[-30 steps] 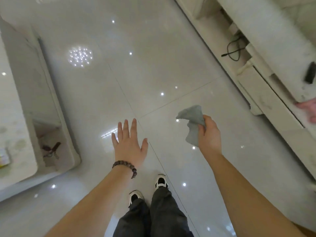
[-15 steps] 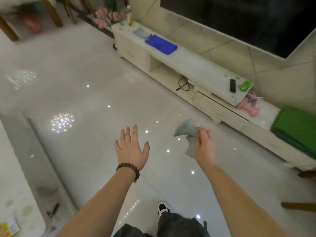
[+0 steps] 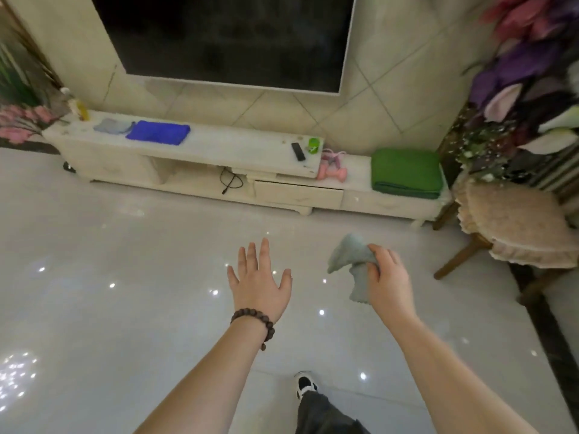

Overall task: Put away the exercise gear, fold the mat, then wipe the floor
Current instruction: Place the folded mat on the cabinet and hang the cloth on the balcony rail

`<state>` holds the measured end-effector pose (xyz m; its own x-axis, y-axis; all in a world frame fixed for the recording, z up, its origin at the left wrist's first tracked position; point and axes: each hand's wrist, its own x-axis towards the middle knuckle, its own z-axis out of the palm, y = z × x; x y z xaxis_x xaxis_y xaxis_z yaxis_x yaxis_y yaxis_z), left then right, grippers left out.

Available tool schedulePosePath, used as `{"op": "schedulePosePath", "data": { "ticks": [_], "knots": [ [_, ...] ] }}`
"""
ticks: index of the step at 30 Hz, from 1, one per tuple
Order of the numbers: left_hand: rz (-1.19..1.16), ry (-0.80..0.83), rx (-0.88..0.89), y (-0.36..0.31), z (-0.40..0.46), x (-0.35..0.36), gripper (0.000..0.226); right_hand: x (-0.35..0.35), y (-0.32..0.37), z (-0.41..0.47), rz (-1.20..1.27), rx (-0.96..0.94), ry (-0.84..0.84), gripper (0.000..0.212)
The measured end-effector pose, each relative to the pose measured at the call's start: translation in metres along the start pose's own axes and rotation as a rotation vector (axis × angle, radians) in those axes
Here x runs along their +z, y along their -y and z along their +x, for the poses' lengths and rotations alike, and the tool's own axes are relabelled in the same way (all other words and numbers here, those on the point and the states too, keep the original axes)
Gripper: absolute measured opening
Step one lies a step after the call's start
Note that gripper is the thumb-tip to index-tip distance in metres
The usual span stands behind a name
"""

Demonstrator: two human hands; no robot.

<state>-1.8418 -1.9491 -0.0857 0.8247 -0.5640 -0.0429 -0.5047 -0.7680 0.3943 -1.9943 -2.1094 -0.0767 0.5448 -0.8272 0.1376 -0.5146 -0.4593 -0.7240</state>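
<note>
View has swung up to the TV stand [image 3: 219, 151]. Right hand [image 3: 387, 283] grips grey cloth [image 3: 351, 261]; left hand [image 3: 257, 277] spread wide. Pink dumbbells [image 3: 332, 173], folded green mat [image 3: 405, 170] far right, stowed. Next, probably: shelve cloth.

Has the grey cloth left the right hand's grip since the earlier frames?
No. The right hand still pinches the grey cloth above the floor, beside the open left hand.

We faced a glossy pale tiled floor [image 3: 125, 261], a low cream TV cabinet [image 3: 219, 151] and a dark wall-mounted screen [image 3: 232, 36].
</note>
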Motion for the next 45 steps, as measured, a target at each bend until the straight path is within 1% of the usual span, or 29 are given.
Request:
{"op": "schedulePosePath", "data": {
  "ticks": [5, 11, 14, 19, 21, 24, 27, 35, 39, 42, 45],
  "knots": [
    [-0.016, 0.091, 0.225, -0.096, -0.01, 0.03, 0.073, -0.078, -0.055, -0.031, -0.056, 0.14, -0.18, 0.032],
    [-0.035, 0.196, 0.523, -0.23, -0.035, 0.074, 0.073, -0.182, -0.119, -0.062, -0.065, 0.339, -0.423, 0.033],
    [-0.039, 0.25, 0.674, -0.304, -0.052, 0.099, 0.073, -0.231, -0.158, -0.072, -0.067, 0.426, -0.574, 0.033],
    [-0.058, 0.308, 0.892, -0.441, -0.082, 0.149, 0.073, -0.317, -0.233, -0.079, -0.057, 0.561, -0.77, 0.029],
    [-0.056, 0.311, 0.954, -0.482, -0.092, 0.164, 0.073, -0.345, -0.251, -0.08, -0.068, 0.592, -0.81, 0.029],
    [-0.054, 0.353, 1.074, -0.562, -0.119, 0.188, 0.074, -0.401, -0.288, -0.087, -0.116, 0.634, -0.893, 0.028],
    [-0.068, 0.377, 1.151, -0.631, -0.148, 0.201, 0.073, -0.45, -0.316, -0.096, -0.16, 0.675, -0.936, 0.028],
    [-0.104, 0.448, 1.381, -0.774, -0.217, 0.233, 0.074, -0.553, -0.37, -0.118, -0.213, 0.745, -1.135, 0.03],
    [-0.144, 0.5, 1.488, -0.857, -0.242, 0.253, 0.074, -0.613, -0.407, -0.116, -0.3, 0.794, -1.194, 0.029],
    [-0.176, 0.524, 1.575, -0.927, -0.256, 0.269, 0.074, -0.665, -0.44, -0.107, -0.381, 0.795, -1.243, 0.028],
    [-0.216, 0.517, 1.679, -0.995, -0.272, 0.279, 0.074, -0.721, -0.468, -0.095, -0.5, 0.81, -1.31, 0.026]
  ]
}}
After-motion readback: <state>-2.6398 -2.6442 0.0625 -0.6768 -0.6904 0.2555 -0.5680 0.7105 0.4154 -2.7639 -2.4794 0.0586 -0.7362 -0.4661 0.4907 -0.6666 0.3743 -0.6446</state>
